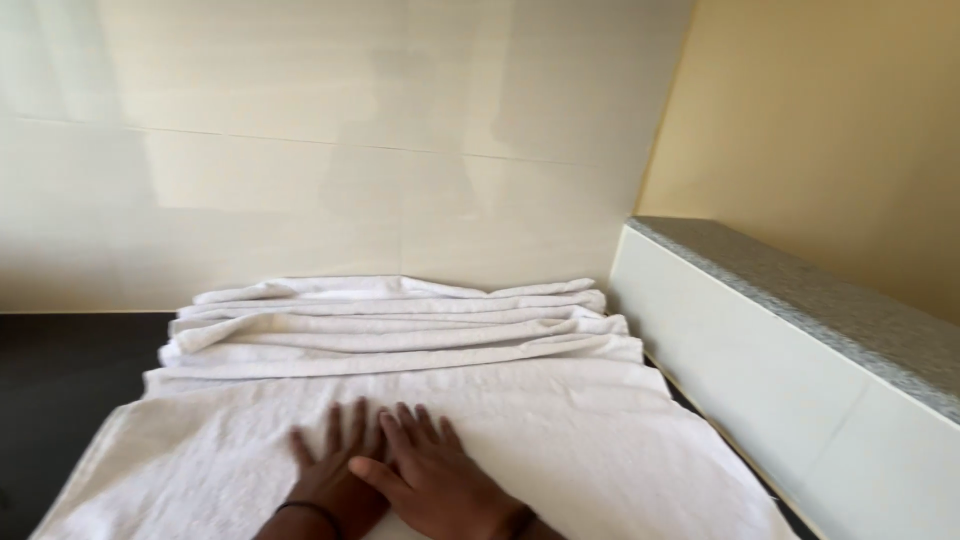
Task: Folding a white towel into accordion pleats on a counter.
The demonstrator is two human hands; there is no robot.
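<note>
At the bottom centre of the frame, both hands lay flat on a white towel (560,440) spread over a dark counter (60,390). The left hand (335,465) sat palm down with its fingers spread and stretched toward the top of the frame; a thin dark band circled its wrist at the lower edge. The right hand (435,475) lay just beside it, also palm down and fully open, its thumb side overlapping the edge of the left hand, so the two touched. Neither hand gripped anything; both only pressed on the cloth.

The towel ran under the hands and out to both sides, reaching the lower left corner and the lower right of the frame, and past the fingertips toward the middle. Its surface near the hands looked smooth.

Beyond the fingertips, well apart from the hands, a stack of folded towels (400,325) lay across the centre of the frame, its layered edges facing the camera. Behind the stack rose a pale tiled wall (300,130). At the right of the frame a white ledge with a speckled grey top (830,300) ran alongside the towel, and above it stood a tan wall (830,120).
</note>
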